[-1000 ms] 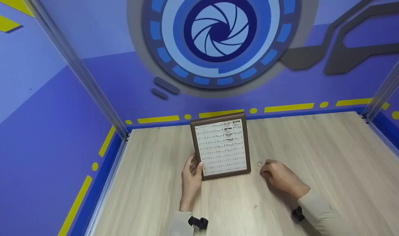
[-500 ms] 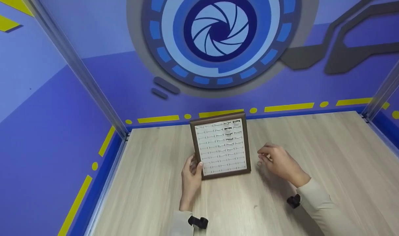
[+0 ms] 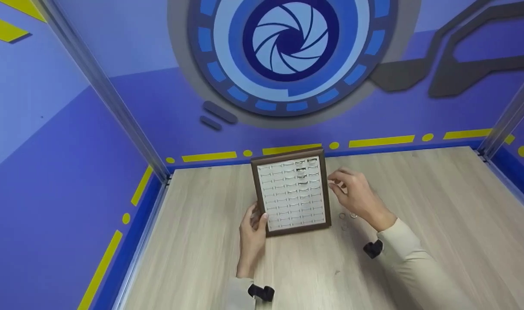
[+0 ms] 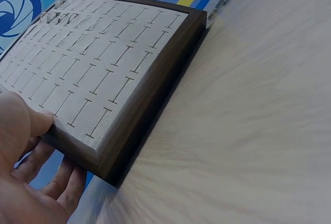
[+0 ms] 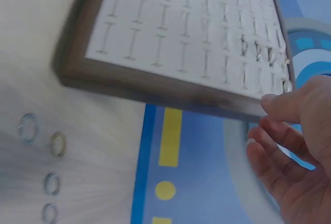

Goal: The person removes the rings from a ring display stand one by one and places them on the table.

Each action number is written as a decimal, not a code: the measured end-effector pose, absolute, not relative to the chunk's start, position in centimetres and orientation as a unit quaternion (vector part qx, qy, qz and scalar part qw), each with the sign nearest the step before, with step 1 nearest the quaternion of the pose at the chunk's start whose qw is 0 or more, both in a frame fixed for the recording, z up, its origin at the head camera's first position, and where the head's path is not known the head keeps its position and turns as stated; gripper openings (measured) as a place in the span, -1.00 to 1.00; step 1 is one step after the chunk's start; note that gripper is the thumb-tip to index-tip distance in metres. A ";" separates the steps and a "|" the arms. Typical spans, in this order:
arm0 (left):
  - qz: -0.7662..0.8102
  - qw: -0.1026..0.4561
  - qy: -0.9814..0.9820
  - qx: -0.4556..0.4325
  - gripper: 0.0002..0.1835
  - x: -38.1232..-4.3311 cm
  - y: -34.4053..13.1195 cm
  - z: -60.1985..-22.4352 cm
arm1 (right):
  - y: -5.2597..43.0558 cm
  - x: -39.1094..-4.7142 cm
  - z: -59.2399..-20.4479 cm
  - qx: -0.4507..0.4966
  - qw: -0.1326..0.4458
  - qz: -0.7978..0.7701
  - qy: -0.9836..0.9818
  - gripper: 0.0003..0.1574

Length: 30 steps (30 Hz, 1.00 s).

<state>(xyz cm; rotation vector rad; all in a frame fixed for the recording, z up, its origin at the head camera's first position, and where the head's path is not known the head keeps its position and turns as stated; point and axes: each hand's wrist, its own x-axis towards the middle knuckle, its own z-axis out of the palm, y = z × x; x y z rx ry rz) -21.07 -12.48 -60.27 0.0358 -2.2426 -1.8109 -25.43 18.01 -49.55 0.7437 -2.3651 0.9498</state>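
Observation:
A brown-framed ring display tray (image 3: 294, 206) with a white slotted pad leans upright on the table. My left hand (image 3: 252, 237) grips its lower left edge, thumb on the front and fingers behind; the left wrist view shows this hand (image 4: 31, 167) close up. Several rings (image 5: 270, 56) sit in slots toward the tray's top right. My right hand (image 3: 359, 196) is raised beside the tray's right edge. In the right wrist view, a gap shows between that hand's thumb (image 5: 282, 106) and curved fingers, with no ring seen there.
Loose rings lie on the wooden table (image 3: 201, 258) right of the tray, among them a silver ring (image 3: 342, 215) and a gold-toned ring (image 5: 58, 145). A blue patterned wall (image 3: 219, 142) stands behind. Metal posts (image 3: 115, 103) mark the corners.
My right hand has risen from the table by the loose rings to the tray's upper right edge, uncovering more rings. The left hand and tray have stayed in place.

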 end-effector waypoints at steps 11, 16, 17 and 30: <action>-0.629 0.117 -0.768 0.019 -0.47 -21.1 -12.5 -60.1 | 15.9 -27.1 -47.4 0.304 0.319 0.332 -0.834 -0.77; -0.628 0.121 -0.769 0.015 -0.46 -21.0 -12.5 -60.1 | 15.0 -27.8 -47.1 0.298 0.342 0.304 -0.838 -0.79; -0.626 0.125 -0.770 0.010 -0.46 -21.0 -12.5 -60.1 | 14.9 -28.0 -47.1 0.298 0.347 0.298 -0.838 -0.79; -0.613 0.138 -0.778 0.004 -0.47 -21.0 -12.5 -60.2 | 13.3 -29.7 -47.1 0.315 0.390 0.238 -0.832 -0.81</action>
